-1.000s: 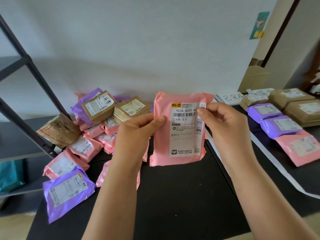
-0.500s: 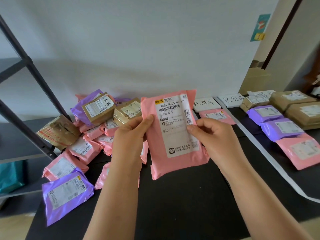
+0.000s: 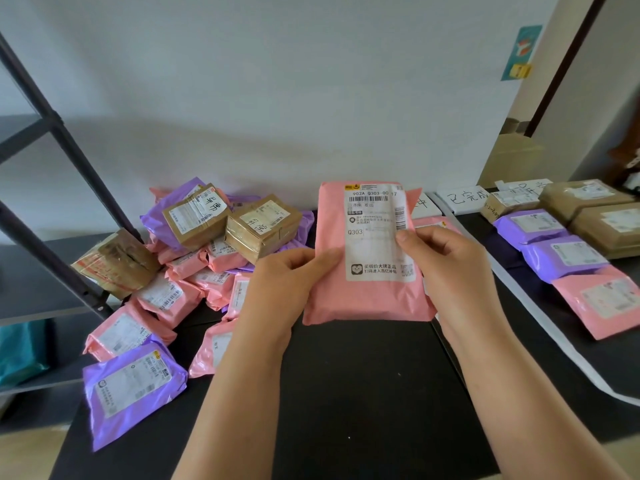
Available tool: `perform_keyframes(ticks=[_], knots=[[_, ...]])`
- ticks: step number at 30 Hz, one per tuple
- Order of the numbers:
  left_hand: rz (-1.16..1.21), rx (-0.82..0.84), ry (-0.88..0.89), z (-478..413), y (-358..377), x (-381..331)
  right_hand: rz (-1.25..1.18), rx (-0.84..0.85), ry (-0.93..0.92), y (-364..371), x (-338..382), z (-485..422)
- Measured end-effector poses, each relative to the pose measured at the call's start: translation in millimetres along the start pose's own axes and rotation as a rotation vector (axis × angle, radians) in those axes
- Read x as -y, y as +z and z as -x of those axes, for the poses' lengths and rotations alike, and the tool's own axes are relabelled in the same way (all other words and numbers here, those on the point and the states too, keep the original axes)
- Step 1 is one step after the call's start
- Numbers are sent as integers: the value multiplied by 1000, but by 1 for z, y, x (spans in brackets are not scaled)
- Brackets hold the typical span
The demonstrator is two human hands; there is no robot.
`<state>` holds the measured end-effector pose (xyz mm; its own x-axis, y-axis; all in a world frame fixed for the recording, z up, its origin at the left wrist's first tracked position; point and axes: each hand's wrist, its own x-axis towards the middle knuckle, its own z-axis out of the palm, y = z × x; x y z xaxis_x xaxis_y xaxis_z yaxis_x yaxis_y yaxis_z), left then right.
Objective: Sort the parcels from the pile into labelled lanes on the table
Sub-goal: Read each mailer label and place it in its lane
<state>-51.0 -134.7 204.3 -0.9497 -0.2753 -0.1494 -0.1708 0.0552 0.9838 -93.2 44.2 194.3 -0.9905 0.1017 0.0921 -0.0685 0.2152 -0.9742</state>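
Across the back of the scene runs a plain white wall, and below it a black table fills most of the view. At the left a dark metal shelf frame slants up beside the table.

The pile of parcels crowds the table's far-left corner: mostly pink mailers, some purple ones, two brown boxes on top and a battered carton leaning at the shelf. One purple mailer lies nearest, at the table's left edge.

On the right, past a strip of white tape running along the table, sorted parcels lie in rows: brown boxes at the far edge, then two purple mailers and a pink one.

The pink parcel is held upright above the middle of the table, label toward the camera. It hides most of a white lane card and part of another pink mailer lying behind it.

The left hand grips the parcel's left edge, thumb on the front and fingers behind. The right hand grips the right edge, thumb pressed on the label.

Its shipping label reads "902A Q303-00", then "17" after a crease, with "Q303" lower down, and carries barcodes and small Chinese print. A lane card by the wall reads "已完成". Both top boxes bear handwritten black characters, seemingly "异常".
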Motion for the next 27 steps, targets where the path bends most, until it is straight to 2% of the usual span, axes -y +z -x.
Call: perform_keyframes(ticks=[8, 13, 27], knots=[[260, -124, -138, -13, 1, 11, -1, 115, 70, 2, -2, 4], [432, -80, -244, -18, 6, 17, 4, 110, 39, 3, 0, 3], [445, -60, -269, -20, 11, 22, 9, 90, 65, -3, -3, 5]])
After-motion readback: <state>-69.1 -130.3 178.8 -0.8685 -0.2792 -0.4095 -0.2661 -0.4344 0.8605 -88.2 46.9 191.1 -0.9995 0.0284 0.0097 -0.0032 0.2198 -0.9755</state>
